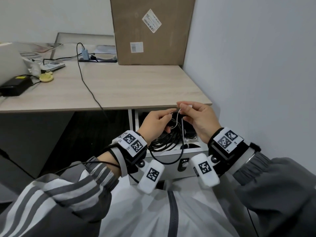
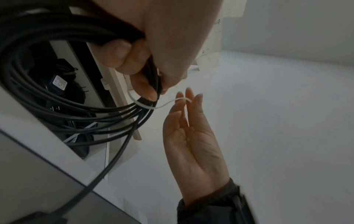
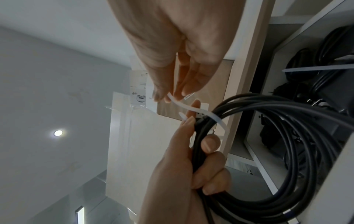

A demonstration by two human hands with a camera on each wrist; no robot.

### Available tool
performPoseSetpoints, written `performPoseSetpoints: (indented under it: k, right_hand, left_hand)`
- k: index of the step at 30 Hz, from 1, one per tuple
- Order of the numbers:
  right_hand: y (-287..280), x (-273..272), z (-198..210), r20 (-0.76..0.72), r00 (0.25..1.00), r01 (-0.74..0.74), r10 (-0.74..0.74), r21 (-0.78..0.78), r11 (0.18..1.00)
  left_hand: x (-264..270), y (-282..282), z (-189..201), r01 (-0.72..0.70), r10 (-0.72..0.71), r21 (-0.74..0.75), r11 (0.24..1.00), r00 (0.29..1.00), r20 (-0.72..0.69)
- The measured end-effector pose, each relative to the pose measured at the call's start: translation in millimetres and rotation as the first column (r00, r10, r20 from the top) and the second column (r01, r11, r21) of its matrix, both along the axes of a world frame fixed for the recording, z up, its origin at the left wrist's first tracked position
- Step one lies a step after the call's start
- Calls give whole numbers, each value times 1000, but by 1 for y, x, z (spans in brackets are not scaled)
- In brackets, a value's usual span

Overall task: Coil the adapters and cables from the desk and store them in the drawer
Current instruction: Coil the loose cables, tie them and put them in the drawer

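A coiled black cable (image 1: 164,141) hangs over the open drawer (image 1: 171,155) under the desk's front edge. My left hand (image 1: 168,115) grips the bundled loops of the coil (image 2: 57,106) at their top. A thin white tie (image 1: 177,118) loops round the bundle by my left fingers (image 3: 208,142). My right hand (image 1: 183,106) pinches the free end of the tie (image 3: 191,108) between thumb and fingertips (image 3: 159,95), just right of the left hand. One black strand trails down over the drawer front. Black adapters (image 2: 59,81) lie inside the drawer.
On the desk (image 1: 136,86) a black cable (image 1: 85,82) runs from a power strip (image 1: 97,60) over the front edge. A black power brick (image 1: 15,86) lies far left. A cardboard box (image 1: 152,29) stands at the back. A wall (image 1: 256,65) closes the right side.
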State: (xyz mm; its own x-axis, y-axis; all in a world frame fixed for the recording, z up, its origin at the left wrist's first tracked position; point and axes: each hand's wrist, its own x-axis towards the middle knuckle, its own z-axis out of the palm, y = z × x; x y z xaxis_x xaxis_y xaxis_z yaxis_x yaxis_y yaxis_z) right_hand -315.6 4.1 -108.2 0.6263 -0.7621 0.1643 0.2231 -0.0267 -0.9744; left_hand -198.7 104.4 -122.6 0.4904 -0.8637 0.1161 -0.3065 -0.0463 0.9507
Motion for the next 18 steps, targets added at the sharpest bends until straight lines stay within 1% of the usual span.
performPoseSetpoints:
  k: [2, 4, 7, 9, 11, 13, 15, 18]
  right_hand:
    - [-1, -1, -2, -38, 999, -1, -1, -45, 999]
    - [-4, -2, -4, -106, 994, 5, -19, -130, 991]
    - [-8, -3, -8, -248, 966, 3, -78, -290, 957]
    - [-9, -4, -9, -303, 947, -1, -108, -339, 941]
    - [-8, -8, -8, -306, 949, -33, -73, -326, 945]
    - [-6, -10, -6, -291, 957, -70, -14, -274, 959]
    - [-4, -11, -4, -269, 963, -64, 4, -215, 975]
    - [-3, -11, -4, -257, 966, -31, -10, -155, 987]
  left_hand:
    - [0, -1, -1, -6, 7, 4, 1000, 1000, -28]
    - [0, -1, -1, -14, 14, -1, 1000, 999, -43]
    - [3, 0, -2, -55, 54, -11, 998, 997, -61]
    - [5, 0, -2, -76, 74, -20, 997, 995, -73]
    - [7, 2, -1, -81, 79, -25, 996, 994, -80]
    - [8, 3, -2, -85, 82, -34, 996, 993, -89]
    - [9, 4, -3, -92, 87, -39, 995, 991, -100]
    - [10, 5, -5, -95, 88, -44, 994, 986, -141]
